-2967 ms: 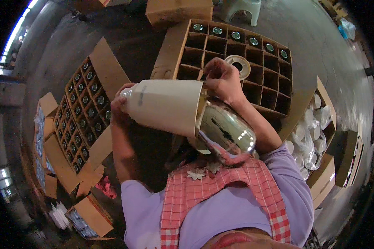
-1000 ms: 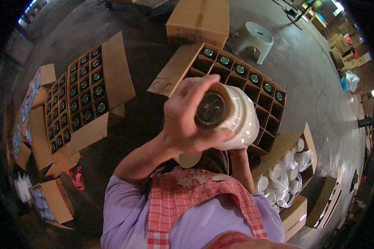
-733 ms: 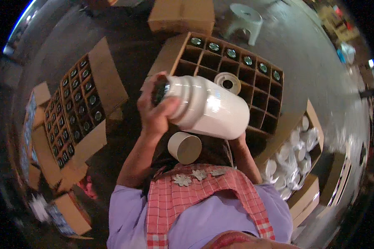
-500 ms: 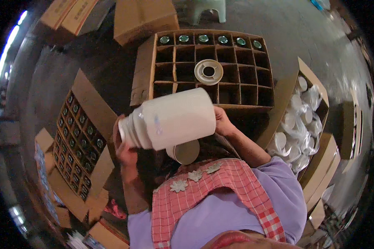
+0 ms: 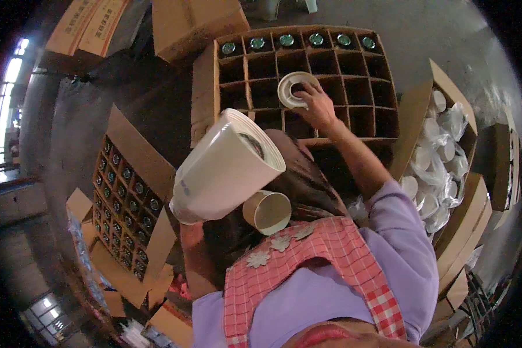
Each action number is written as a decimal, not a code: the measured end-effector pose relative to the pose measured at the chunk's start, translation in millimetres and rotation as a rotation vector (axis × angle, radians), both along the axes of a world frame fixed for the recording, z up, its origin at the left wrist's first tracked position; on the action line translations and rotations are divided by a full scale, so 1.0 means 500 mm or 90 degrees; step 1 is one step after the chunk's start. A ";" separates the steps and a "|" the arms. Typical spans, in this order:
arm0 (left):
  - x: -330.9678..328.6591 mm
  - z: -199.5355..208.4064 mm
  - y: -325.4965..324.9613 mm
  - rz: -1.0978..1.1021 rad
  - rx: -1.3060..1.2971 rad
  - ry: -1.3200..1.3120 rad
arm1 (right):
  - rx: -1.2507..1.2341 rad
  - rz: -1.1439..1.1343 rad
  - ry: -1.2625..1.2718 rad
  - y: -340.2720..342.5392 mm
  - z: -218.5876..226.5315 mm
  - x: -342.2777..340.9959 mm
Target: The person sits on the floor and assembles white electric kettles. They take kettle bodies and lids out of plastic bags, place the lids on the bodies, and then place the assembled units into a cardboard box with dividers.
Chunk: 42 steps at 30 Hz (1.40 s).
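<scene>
A large off-white, bottle-shaped plastic cylinder (image 5: pixel 214 174) lies tilted in front of me, its wide open end toward the upper right. My left hand (image 5: pixel 191 227) supports its narrow end from below; most of the fingers are hidden behind it. My right hand (image 5: pixel 318 105) reaches over the partitioned carton, fingers curled at the centre hole of a white ring-shaped disc (image 5: pixel 286 93). That disc rests on the carton's dividers. Between my lap and the cylinder is a smaller white cup-like cylinder (image 5: pixel 268 211), its round opening facing up.
The partitioned carton (image 5: pixel 307 140) has green-topped items along its far row. At left stands another divided carton (image 5: pixel 139 136) full of similar items. A box at right (image 5: pixel 414 116) holds white cups (image 5: pixel 429 206) in clear plastic. Closed cartons (image 5: pixel 200 26) stand at the back.
My right hand has left the large cylinder and moved forward to the disc. The cylinder has swung so its wide open end now shows, with my left hand alone at it.
</scene>
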State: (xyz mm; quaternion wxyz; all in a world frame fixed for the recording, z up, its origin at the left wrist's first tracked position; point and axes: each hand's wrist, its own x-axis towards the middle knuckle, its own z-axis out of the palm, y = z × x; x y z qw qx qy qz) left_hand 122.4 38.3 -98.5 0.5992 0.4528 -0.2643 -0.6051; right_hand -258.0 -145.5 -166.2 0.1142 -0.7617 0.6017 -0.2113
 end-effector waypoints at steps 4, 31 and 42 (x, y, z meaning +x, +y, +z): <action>-0.013 0.005 -0.017 0.006 0.006 0.011 | 0.092 0.049 0.292 -0.049 -0.108 -0.036; -0.066 -0.027 -0.042 -0.076 -0.025 0.229 | -0.010 0.444 -0.794 0.125 0.283 0.074; -0.092 -0.051 -0.061 -0.146 -0.052 0.343 | -0.038 0.476 -0.814 0.130 0.283 0.077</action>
